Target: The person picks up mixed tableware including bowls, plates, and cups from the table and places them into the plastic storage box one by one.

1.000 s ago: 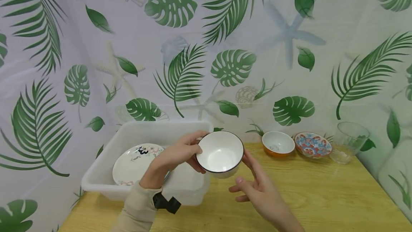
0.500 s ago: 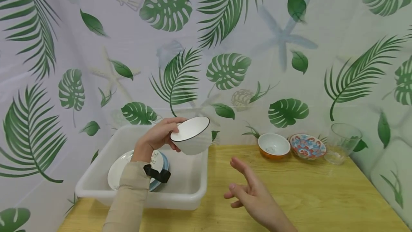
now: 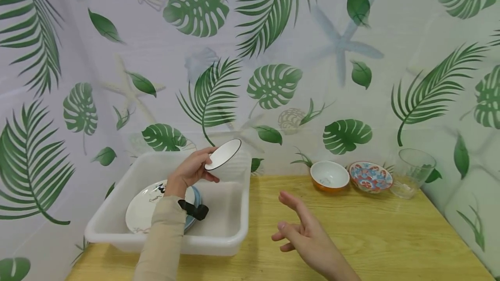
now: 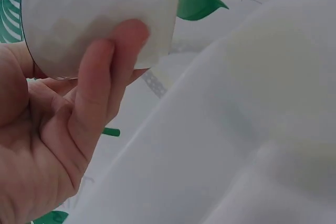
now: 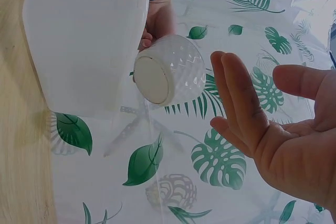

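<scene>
A white bowl [image 3: 223,154] with a dark rim is tilted over the back of a white plastic tub [image 3: 211,241]. My left hand [image 3: 190,168] grips it by the side, thumb at the rim and fingers along the outer wall, as the left wrist view shows on the bowl [image 4: 100,14]. The right wrist view shows the bowl's round base and ribbed outer wall [image 5: 181,69]. My right hand [image 3: 308,233] hovers over the table, fingers loosely extended, holding nothing. Inside the tub lie a white patterned plate [image 3: 142,207] and a blue-edged dish [image 3: 198,200], partly hidden by my left arm.
Along the table's back right stand an orange bowl with a white inside [image 3: 330,176], a red and blue patterned bowl [image 3: 370,177] and a clear glass [image 3: 412,174]. A leaf-printed curtain [image 3: 273,21] hangs close behind the wooden table [image 3: 351,229].
The bowl left my right hand's fingers. My left hand carried it left and back over the tub, tilting it more. My right hand stayed over the table.
</scene>
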